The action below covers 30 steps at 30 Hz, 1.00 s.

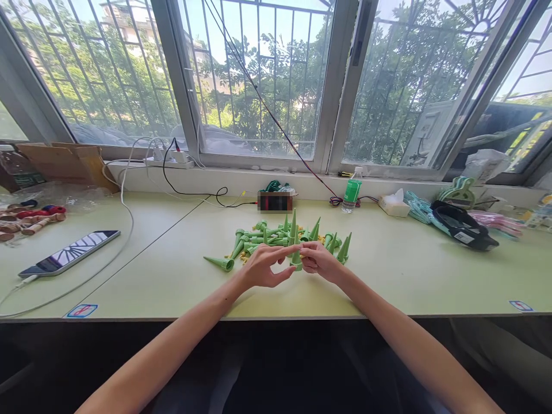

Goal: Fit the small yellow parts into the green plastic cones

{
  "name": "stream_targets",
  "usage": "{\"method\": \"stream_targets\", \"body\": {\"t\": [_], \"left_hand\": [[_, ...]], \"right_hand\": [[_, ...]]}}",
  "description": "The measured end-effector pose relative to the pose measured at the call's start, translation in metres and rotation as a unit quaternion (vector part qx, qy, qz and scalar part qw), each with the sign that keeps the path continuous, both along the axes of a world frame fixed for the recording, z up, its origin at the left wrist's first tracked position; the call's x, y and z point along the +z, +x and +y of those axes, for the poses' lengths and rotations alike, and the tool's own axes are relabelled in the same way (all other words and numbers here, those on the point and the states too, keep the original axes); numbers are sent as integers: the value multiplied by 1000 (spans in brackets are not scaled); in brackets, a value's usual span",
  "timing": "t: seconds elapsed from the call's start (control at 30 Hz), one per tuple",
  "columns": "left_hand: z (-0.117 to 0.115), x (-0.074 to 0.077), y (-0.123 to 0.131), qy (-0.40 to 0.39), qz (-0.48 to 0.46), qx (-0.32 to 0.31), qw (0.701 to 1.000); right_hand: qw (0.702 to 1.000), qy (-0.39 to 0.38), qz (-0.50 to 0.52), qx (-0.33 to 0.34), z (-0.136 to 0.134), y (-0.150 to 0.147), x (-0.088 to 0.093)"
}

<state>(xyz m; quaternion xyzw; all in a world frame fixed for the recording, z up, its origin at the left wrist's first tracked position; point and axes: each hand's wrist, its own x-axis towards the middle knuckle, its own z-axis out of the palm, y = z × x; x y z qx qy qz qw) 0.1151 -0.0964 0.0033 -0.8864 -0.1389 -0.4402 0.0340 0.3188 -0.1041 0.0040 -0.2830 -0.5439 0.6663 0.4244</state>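
Note:
My left hand (268, 265) is above the table near its front edge, index finger stretched toward my right hand and thumb apart below. My right hand (319, 261) is closed, its fingertips pinched together against the left index fingertip. Whatever lies in that pinch is hidden or too small to name. A green plastic spike (293, 230) stands point up just behind the fingers, its wider base partly showing between my hands. Beyond is a pile of similar green spikes (271, 234) mixed with small yellow pieces (244, 259). One loose spike (219, 263) lies on its side to the left.
A phone (69, 253) on a white cable lies at left, near wooden-handled items (32, 221). Along the back are a blurred dark box (275, 202), a bottle (351, 191) and a tissue box (394, 206). A black cap (463, 224) lies at right.

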Motion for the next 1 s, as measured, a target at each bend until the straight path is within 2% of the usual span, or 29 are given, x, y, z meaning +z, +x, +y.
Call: {"method": "stream_targets", "body": {"t": [0.23, 0.73, 1.0], "left_hand": [[4, 0, -2, -29, 39, 21, 999], [8, -3, 3, 24, -23, 30, 999], [9, -4, 3, 3, -21, 61, 998]], "right_hand": [[1000, -13, -2, 8, 0, 1, -1], [1000, 1, -29, -4, 1, -2, -3], [999, 11, -36, -5, 2, -1, -5]]}}
